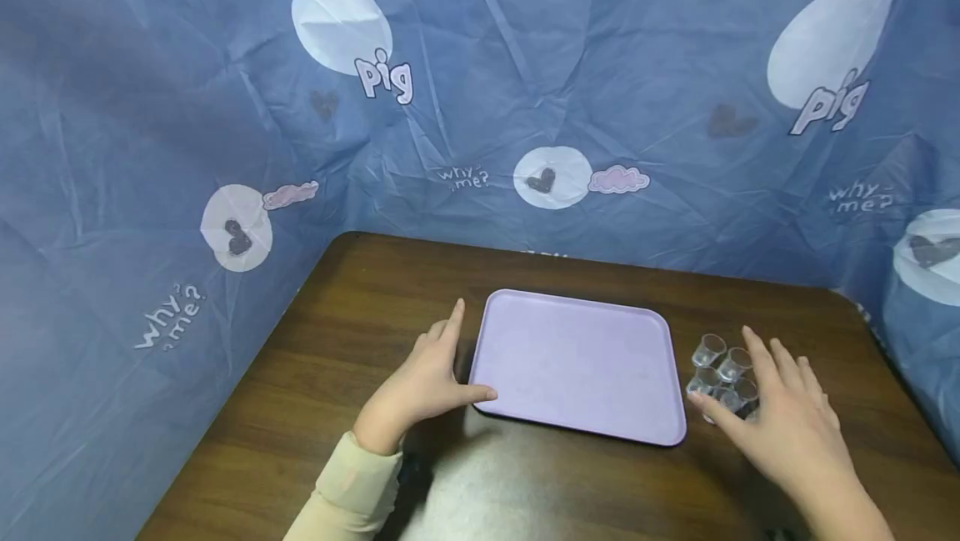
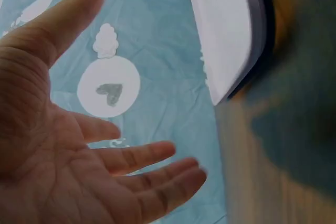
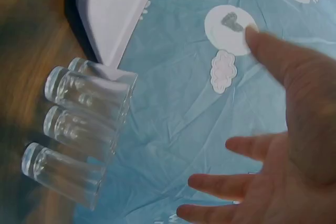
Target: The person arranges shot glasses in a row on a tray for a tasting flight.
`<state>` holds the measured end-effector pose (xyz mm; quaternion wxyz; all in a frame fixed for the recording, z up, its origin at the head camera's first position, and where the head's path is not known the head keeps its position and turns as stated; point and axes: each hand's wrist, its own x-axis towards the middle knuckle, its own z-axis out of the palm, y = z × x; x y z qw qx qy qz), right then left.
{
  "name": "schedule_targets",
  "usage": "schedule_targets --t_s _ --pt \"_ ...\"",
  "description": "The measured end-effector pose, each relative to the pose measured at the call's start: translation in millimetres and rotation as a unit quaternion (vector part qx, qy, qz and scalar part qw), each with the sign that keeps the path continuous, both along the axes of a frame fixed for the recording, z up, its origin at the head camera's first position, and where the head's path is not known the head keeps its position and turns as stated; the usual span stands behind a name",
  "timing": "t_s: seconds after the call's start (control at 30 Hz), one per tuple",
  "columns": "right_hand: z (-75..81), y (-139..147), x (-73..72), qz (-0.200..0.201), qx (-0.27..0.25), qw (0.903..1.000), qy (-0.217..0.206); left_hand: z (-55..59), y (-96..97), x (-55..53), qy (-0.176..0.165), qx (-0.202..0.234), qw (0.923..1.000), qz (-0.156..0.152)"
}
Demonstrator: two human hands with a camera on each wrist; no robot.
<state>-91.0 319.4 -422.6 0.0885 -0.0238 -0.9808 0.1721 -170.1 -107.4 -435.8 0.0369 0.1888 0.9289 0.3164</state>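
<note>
A flat lilac tray (image 1: 577, 366) with a raised rim lies on the brown wooden table. My left hand (image 1: 423, 387) hovers by the tray's left edge, fingers spread and thumb over its near left corner; the left wrist view shows the palm (image 2: 68, 166) holding nothing. To the right of the tray several small clear shot glasses (image 1: 708, 349) stand upright in a close cluster. My right hand (image 1: 795, 424) is just right of the glasses, fingers spread, partly covering the nearest ones. In the right wrist view a gap separates that hand from the glasses (image 3: 94, 95).
The wooden table (image 1: 315, 391) runs to a blue cloth (image 1: 480, 107) with pig prints, which hangs behind it and along its left and right sides. Bare wood (image 1: 540, 483) shows in front of the tray.
</note>
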Motion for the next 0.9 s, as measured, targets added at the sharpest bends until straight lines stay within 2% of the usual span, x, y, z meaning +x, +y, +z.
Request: schedule_targets --t_s 0.13,0.2,0.33,0.5,0.73,0.9 --pt "-2.5 12 1.2 0.010 -0.038 0.9984 0.041 -10.8 4.0 -8.1 -0.030 0.007 0.9991 -0.031" --pt "-4.9 18 2.5 0.019 -0.051 0.9975 0.045 -15.3 5.9 -12.0 -0.043 0.009 0.9980 -0.045" --pt "-11.5 29 5.5 0.032 -0.057 0.9976 0.024 -22.5 8.3 -17.0 -0.061 0.004 0.9967 -0.054" --pt "-16.9 38 6.1 0.026 -0.046 0.9985 -0.015 -27.5 10.8 -19.6 -0.077 -0.009 0.9957 -0.050" --pt "-18.9 49 -0.3 0.017 -0.036 0.9983 -0.042 -29.9 15.0 -24.8 -0.077 -0.026 0.9954 -0.050" --pt "-18.8 58 -3.7 0.018 -0.025 0.9978 -0.059 -30.5 15.1 -25.8 -0.097 -0.031 0.9935 -0.051"
